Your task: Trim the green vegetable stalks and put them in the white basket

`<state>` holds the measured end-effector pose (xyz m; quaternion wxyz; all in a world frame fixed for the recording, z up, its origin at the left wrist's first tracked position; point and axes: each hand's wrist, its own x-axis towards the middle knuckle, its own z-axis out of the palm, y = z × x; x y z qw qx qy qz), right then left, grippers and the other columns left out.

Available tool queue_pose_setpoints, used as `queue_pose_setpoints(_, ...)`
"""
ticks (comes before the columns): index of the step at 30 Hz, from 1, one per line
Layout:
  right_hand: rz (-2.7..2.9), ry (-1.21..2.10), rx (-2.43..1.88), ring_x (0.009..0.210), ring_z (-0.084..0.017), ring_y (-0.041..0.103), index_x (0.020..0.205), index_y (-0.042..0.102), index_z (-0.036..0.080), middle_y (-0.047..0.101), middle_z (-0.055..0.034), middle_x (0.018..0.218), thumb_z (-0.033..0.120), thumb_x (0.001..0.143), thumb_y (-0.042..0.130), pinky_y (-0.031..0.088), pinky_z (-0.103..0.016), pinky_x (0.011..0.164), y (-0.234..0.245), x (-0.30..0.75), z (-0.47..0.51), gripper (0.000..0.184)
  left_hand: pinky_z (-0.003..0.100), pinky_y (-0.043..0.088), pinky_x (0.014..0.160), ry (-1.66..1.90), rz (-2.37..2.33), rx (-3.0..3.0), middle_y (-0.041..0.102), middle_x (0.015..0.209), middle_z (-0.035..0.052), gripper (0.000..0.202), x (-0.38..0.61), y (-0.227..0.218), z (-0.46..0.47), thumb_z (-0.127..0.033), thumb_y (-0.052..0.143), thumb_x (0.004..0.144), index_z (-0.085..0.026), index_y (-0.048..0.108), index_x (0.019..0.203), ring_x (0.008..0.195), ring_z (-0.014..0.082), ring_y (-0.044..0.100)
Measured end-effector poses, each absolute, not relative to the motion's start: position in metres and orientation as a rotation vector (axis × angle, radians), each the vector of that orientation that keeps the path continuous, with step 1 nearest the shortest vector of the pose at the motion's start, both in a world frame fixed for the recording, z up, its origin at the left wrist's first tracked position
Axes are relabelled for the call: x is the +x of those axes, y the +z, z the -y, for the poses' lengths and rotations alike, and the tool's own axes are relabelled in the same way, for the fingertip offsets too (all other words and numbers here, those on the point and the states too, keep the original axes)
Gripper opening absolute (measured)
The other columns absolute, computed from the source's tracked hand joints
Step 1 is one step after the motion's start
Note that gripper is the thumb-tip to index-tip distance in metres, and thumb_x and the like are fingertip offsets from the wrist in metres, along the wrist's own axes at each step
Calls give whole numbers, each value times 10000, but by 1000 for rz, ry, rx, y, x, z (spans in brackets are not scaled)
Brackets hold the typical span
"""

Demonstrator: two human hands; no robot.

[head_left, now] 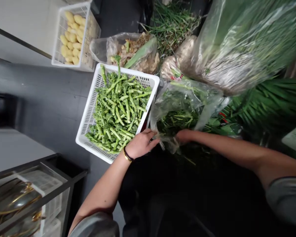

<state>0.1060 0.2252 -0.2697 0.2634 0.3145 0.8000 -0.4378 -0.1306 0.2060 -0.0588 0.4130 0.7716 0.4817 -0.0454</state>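
My left hand, with a bracelet at the wrist, pinches the near left edge of a clear plastic bag. Dark leafy greens lie inside that bag. At the bag's near side is my right hand, its fingers hidden by the plastic and greens, so what they hold cannot be made out. Just left of the bag stands a white slotted basket heaped with cut green broccoli-like stems; my left hand is beside its lower right corner.
Peeled potatoes fill another white basket at the upper left. A bag of peelings, loose green scraps and a large bag of long green stalks lie beyond. A metal rack stands at the lower left.
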Motion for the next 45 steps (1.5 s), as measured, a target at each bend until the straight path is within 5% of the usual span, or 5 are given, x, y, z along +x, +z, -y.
queue_pose_setpoints(9,-2081,-767,1230,1316,-400,287,1443,195,-3,277,-316,1431,243,692,682,311,-486,1001,-330,131,-275,928,329,486,926,-155,-1191,1944,583,1184,146,452,-127,-38,-209,-377,431,904,-106,510,1256,1052,214,596)
queue_pose_setpoints(20,-1879,-735,1301,1208,-375,447,1421,278,84,448,-286,1323,404,728,652,394,-491,899,-336,166,-247,850,342,501,899,-237,-1222,1956,579,1187,145,447,-126,-35,-203,-387,414,911,-131,498,1268,1053,227,599)
queue_pose_setpoints(25,-1841,-800,1212,943,-289,632,1122,605,71,651,-225,1030,284,735,630,470,-350,764,-318,166,-266,443,337,493,889,-334,-1239,1988,574,1166,155,460,-125,-35,-199,-404,395,916,-101,504,1244,1029,231,603)
queue_pose_setpoints(35,-2204,-560,1350,962,-306,619,1197,493,125,640,-195,1094,471,805,535,463,-362,745,-206,161,-308,524,355,494,820,-411,-1452,2105,591,1067,146,394,-119,-35,-189,-374,452,892,-114,530,1177,945,236,614)
queue_pose_setpoints(45,-2541,-669,1832,795,-219,610,1036,591,152,671,-74,878,391,692,600,444,-275,687,-83,176,-328,419,323,490,771,450,-1252,1596,667,812,56,344,-80,-31,-155,-423,585,802,-147,669,990,749,173,610)
